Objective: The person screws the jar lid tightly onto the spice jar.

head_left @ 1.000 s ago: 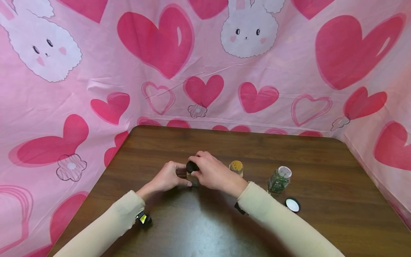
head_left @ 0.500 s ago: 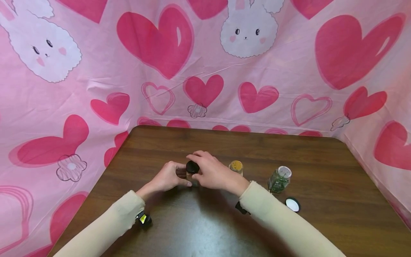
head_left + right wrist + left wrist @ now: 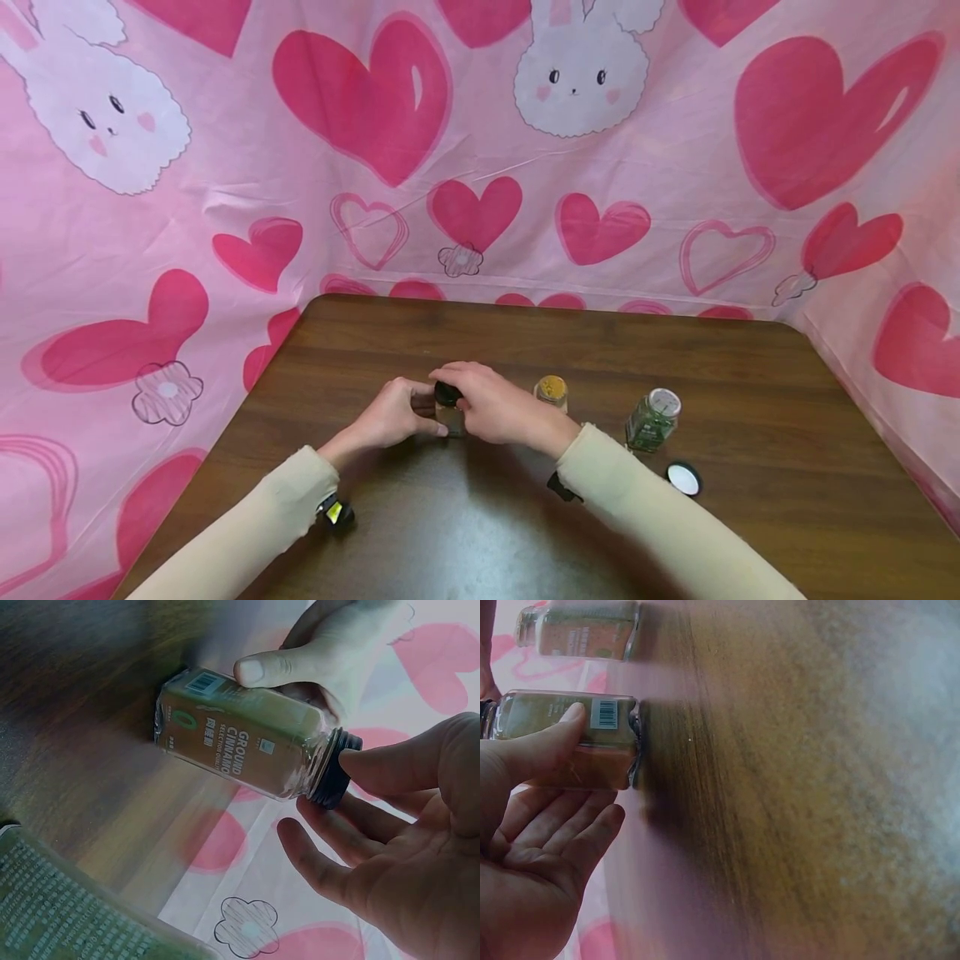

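My left grip on the ground cinnamon jar and my right grip on its black cap block both its sides. Just beyond my right wrist stands the yellow-topped jar, in the way of a swing toward the counter's far right corner. Nearer the right edge stands the green jar, and the white-lined lid lies just in front; between the two jars I could slip fingers. I could pass a hand along the far edge, down the left edge, or between my forearms. Beyond the far edge, the pink cloth stops any reach.
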The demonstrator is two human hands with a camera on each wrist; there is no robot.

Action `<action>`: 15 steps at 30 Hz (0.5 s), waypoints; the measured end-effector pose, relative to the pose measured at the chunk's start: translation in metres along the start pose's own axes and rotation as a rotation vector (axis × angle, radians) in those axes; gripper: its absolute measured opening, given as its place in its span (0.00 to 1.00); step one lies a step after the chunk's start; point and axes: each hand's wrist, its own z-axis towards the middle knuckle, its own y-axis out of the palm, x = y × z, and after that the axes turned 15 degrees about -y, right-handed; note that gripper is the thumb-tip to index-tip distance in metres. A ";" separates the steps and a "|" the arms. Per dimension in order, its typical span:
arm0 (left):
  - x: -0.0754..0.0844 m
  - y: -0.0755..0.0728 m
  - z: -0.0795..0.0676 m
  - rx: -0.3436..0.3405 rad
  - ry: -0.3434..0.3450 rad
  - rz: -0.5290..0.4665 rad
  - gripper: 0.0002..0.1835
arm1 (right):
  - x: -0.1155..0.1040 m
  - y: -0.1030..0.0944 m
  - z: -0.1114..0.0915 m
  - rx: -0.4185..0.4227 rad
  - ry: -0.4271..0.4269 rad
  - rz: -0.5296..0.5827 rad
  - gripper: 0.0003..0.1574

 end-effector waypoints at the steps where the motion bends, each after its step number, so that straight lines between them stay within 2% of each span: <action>1: 0.000 0.000 0.000 0.001 0.002 0.003 0.24 | 0.000 0.000 0.000 0.000 0.001 0.003 0.34; 15: -0.002 0.000 0.000 -0.004 0.009 -0.003 0.24 | 0.005 0.002 -0.002 0.056 -0.041 0.006 0.34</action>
